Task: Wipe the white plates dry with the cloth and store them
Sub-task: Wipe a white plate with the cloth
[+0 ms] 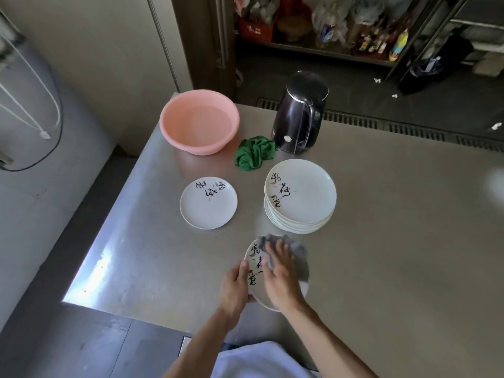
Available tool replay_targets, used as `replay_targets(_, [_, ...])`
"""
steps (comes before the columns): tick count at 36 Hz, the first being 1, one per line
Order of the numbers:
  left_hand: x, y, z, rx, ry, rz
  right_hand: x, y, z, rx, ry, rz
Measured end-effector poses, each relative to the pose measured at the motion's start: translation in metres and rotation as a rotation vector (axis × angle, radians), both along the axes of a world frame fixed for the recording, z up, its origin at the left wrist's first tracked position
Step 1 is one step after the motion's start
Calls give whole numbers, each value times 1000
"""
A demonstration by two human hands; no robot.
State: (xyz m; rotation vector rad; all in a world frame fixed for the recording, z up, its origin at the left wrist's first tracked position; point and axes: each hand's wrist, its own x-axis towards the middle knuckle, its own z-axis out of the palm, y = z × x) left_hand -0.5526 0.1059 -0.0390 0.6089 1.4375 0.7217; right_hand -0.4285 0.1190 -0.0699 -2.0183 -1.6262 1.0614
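White plate (256,261) is showing at the bottom centre of the frame, held over the table's near edge. It is looking light, stiff and glossy. I reckon it is slippery while damp and liable to chip if dropped, though ceramic or plastic I cannot tell, so the rim is the place to be taking it. The left hand (236,287) is doing just that, thumb lying on the face by the left rim, fingers going underneath out of sight. Beside it, the right hand (281,276) is lying fairly flat, fingers blurred, pressing the soft grey cloth (298,251) onto the plate's face, and the cloth is bunching limply over the plate's upper right. Now the surroundings, from the left: a pink basin (191,147) is sitting at the table's upper-left corner, a single plate (208,203) is lying flat below it, and a crumpled green cloth (253,152) is lying just beside a dark kettle (298,115). A stack of plates (300,195) is standing right of centre, near the held plate but apart. Everything is resting on a smooth steel table (395,214), a hard landing for a plate, I'd judge. A floor grate (354,121) is running behind it, and cluttered shelves (354,28) are filling the upper right.
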Motion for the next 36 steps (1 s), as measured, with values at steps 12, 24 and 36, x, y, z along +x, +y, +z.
replay_targets(12, [-43,18,-6,55,102,352,30,-26,4,76,-136,428])
replay_targets(24, [-49,57,41,241,73,582,53,-13,15,-206,412,-447])
replay_targets(36, [21,97,74,313,-54,345,44,-8,23,-313,575,-624])
